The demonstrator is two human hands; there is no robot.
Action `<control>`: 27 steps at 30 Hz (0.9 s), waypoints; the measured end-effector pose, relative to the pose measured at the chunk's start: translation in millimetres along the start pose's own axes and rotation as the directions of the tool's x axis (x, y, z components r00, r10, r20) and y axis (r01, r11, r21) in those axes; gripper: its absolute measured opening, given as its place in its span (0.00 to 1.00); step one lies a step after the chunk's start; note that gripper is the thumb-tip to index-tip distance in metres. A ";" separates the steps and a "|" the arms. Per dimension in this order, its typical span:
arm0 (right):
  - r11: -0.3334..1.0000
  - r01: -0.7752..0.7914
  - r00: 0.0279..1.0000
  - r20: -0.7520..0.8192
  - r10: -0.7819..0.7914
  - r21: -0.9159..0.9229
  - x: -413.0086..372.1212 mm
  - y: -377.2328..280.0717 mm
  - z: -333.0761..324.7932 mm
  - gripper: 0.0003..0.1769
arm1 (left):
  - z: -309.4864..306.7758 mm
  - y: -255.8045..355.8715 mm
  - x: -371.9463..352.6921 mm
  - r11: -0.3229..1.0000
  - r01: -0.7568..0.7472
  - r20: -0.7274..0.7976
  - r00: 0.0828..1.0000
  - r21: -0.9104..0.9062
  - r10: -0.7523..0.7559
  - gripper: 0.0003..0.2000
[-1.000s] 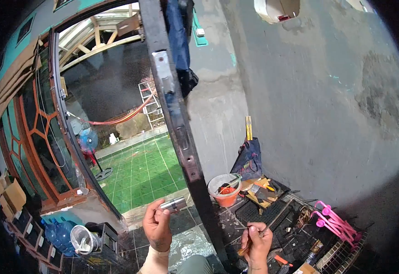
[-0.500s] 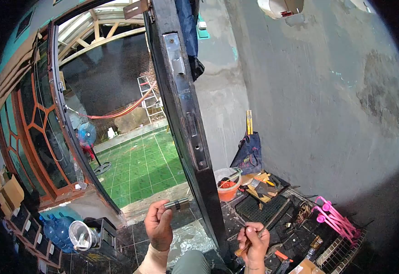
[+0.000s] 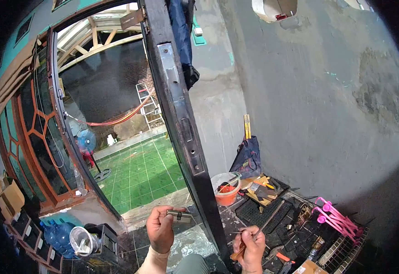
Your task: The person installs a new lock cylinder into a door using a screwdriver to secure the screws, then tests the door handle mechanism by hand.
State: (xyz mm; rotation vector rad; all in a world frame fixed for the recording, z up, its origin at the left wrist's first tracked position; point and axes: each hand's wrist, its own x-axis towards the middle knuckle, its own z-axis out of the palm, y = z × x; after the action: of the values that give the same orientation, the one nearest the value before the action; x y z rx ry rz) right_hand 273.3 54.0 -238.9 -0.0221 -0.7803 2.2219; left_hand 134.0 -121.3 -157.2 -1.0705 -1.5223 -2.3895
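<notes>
My left hand (image 3: 160, 230) is closed on a metal lock cylinder (image 3: 179, 216), pinched between thumb and fingers and pointing right. It is in front of the doorway, left of the dark door's edge. My right hand (image 3: 250, 246) is closed around a screwdriver with an orange-brown handle (image 3: 238, 255); its shaft seems to run up and right. A thin metal piece (image 3: 235, 233), perhaps a screw, sticks out leftward from the same fingers. Between and above my hands stands the open door (image 3: 195, 137), with a mortise lock faceplate (image 3: 166, 57) set in its edge.
Right of the door, a white-and-orange bucket (image 3: 226, 189), a dark crate (image 3: 261, 212), a pink folded item (image 3: 334, 217) and scattered tools cover the floor. Blue water bottles (image 3: 58, 237) and a white pail (image 3: 84, 240) stand at left. Green tiles (image 3: 138, 169) lie beyond the doorway.
The view has shifted slightly. The lock cylinder has turned so more of its flat side shows. My right hand has moved a little left and rotated, showing more of the screwdriver handle.
</notes>
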 end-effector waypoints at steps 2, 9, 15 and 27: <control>1.000 -0.008 1.000 -0.012 0.008 -0.004 -0.5 0.9 0.2 0.10 | 1.2 -3.6 0.3 1.000 -0.019 0.007 1.000 -0.010 0.019 0.11; 0.999 -0.013 0.998 0.061 0.011 0.036 13.9 -7.1 3.0 0.12 | 12.8 4.4 8.5 0.998 -0.043 -0.016 0.999 0.048 0.044 0.13; 0.983 0.169 0.956 0.255 -0.144 -0.078 38.4 -47.4 49.9 0.11 | 15.6 27.7 40.4 0.959 -0.201 -0.060 0.974 0.202 0.216 0.15; 0.992 0.067 0.991 0.106 -0.078 0.104 64.8 -0.8 42.4 0.15 | 43.5 58.5 112.7 0.937 -0.348 -0.052 0.935 0.045 0.350 0.16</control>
State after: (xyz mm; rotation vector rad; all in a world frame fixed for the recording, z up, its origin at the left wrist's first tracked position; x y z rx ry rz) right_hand 217.5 75.8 -189.7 0.1768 -0.7165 2.2048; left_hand 97.7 -83.9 -33.5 -1.1410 -1.2277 -2.1242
